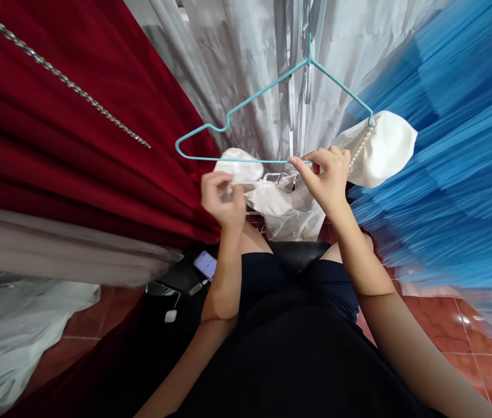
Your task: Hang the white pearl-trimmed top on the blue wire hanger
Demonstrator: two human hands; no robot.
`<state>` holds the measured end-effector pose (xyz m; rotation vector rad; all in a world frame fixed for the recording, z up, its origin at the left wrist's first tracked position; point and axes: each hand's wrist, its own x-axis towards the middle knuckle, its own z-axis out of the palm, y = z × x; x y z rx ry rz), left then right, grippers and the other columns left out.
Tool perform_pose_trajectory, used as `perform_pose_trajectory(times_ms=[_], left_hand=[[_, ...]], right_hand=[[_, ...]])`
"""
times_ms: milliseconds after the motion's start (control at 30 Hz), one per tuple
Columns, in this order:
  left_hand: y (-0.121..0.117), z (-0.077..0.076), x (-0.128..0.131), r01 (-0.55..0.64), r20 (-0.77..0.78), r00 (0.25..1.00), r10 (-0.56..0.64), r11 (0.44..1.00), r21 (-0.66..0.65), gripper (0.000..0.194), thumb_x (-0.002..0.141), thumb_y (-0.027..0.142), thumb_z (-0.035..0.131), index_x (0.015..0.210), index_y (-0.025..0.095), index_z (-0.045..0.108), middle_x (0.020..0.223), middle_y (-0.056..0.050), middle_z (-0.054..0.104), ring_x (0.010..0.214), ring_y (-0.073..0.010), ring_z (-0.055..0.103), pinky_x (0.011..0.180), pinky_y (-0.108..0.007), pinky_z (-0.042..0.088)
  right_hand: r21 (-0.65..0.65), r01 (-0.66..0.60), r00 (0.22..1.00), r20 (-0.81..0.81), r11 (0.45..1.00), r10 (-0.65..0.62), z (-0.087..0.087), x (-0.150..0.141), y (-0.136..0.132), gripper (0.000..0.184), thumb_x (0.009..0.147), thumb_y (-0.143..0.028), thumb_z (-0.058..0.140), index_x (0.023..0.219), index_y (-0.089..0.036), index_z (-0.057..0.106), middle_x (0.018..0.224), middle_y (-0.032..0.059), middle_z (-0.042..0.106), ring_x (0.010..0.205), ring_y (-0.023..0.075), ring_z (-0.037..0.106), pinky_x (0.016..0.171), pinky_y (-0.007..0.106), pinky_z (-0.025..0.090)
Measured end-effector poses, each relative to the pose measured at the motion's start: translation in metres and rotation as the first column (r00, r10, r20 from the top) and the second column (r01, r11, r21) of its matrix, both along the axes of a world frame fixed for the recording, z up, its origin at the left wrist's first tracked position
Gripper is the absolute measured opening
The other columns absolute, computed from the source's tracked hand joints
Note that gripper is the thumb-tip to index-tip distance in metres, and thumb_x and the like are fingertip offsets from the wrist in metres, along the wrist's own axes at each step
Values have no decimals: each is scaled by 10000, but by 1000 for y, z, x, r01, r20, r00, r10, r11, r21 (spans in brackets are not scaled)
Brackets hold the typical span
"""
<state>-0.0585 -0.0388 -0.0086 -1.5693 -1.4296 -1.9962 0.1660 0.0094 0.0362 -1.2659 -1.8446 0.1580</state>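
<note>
A light blue clothes hanger [267, 88] hangs in front of me by its hook. My right hand [328, 174] pinches its bottom bar right of the middle. On the hanger's right end hangs a pearl strap [361, 145], with a puffed white satin piece [391, 148] beside it. My left hand [223, 200], smeared by motion, is curled below the bar's left part. A second pearl strap [249, 190] runs into its fingers, partly hidden. Behind that hand shows another white satin piece [239, 165]. More of the white garment [274, 200] dangles lower, between the hands.
Dark red cloth [141, 145] with a beaded chain [63, 75] hangs at left, blue tulle [459, 191] at right. White fabric [246, 69] hangs behind the hanger. A lit phone [205, 265] and a small white cabled device [170, 316] lie on a black surface at lower left.
</note>
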Motion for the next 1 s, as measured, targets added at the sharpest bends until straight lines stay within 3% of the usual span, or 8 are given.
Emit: perform_pose_trajectory(times_ms=[200,300,500,600,700,800,900,1000], left_hand=[[2,33,61,170,-280,931,-234,957,-234,173,908,204,675,1063,279,666,1180,-40,706,1279,-298,642,1161,-517,446],[9,45,73,228,-286,898,-333,910,-345,237,929,170,663,1134,283,702,1173,-11,769,1167,-266,697,1172,-491,384],[9,37,75,204,-296,901,-318,911,-357,258,930,114,628,1085,274,758,1126,14,819,1046,-232,718,1107,-442,365],[11,35,76,178,-306,905,-295,917,-357,249,916,113,630,1044,278,766,1116,9,822,1035,-243,718,1096,-454,358],[16,33,79,141,-308,920,-240,940,-312,219,908,119,649,992,279,772,1053,9,823,981,-241,717,1062,-453,364],[17,31,81,135,-317,923,-216,956,-260,230,906,103,659,986,284,776,1027,19,825,949,-227,716,1025,-437,371],[15,33,81,137,-322,920,-223,953,-269,252,915,81,652,995,286,775,1027,25,826,952,-223,715,1015,-428,373],[15,37,83,135,-308,921,-239,936,-325,267,928,64,632,980,283,776,1022,22,822,973,-223,715,1027,-427,373]], right_hand=[[27,1,1000,2,1000,-1,0,4,-2,559,1043,-695,502,850,-216,719,670,7,546,796,187,521,979,428,411],[56,-22,1000,-7,998,23,-1,10,-4,467,1062,-621,524,920,-227,731,719,3,617,815,183,556,987,437,438],[358,90,982,-190,929,-22,-10,32,-15,320,1110,-411,420,1128,-258,701,1042,60,725,1149,241,673,1059,536,535],[439,296,946,-260,848,-196,-10,46,-10,354,1087,-446,469,1357,-261,603,1299,116,676,1396,307,578,1201,657,440],[419,275,960,-175,865,-220,-4,62,7,479,1053,-416,545,1497,-244,491,1509,160,580,1512,315,484,1293,624,372],[353,191,980,-120,916,-158,6,77,26,386,1027,-228,506,1406,-282,558,1437,108,648,1412,232,573,1257,494,447],[287,233,965,-187,929,-184,19,91,41,336,958,-87,458,1148,-264,671,1109,55,736,989,164,666,931,361,552],[296,292,949,-209,909,-236,29,102,54,242,896,-60,489,970,-182,685,873,20,687,695,109,514,685,296,425]])
